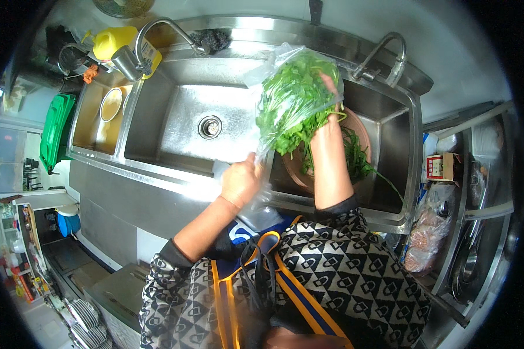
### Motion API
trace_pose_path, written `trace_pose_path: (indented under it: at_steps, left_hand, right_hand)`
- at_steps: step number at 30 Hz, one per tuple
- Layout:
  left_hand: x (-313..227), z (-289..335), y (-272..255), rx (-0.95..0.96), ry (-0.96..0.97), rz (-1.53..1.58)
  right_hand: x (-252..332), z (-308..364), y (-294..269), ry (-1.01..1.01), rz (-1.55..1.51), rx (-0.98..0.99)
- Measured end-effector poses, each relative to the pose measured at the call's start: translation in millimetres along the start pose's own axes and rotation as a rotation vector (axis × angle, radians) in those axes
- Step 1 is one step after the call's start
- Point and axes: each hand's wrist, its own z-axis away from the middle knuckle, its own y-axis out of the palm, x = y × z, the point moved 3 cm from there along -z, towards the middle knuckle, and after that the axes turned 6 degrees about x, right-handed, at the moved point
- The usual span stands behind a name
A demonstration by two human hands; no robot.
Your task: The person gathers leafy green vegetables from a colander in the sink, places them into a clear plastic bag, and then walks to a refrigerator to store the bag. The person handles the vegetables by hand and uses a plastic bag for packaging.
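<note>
The greens (300, 87) fill a clear bag (272, 110) above the brown basin's (360, 122) far-left side, stretching away from the person. Of 2 hands, the right hand (330, 96), over the basin, is nearer the greens; its finger closure is unclear. Left of the basin, the left hand (241, 181) pinches the bag's near end.
</note>
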Motion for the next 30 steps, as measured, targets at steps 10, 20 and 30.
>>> trace_pose_path:
  at_steps: [10, 20, 30]
  left_hand:
    - [-36, 20, -57, 0.21, -0.11, 0.413]
    - [-11, 51, -48, 0.28, -0.048, 0.862]
    - [-15, 50, -63, 0.33, -0.172, 0.852]
  right_hand:
    - [-39, -28, -99, -0.501, 1.043, -0.623]
    - [-50, -27, -61, 0.474, 1.815, -0.158]
    - [-79, -23, -5, 0.866, 2.497, 0.282]
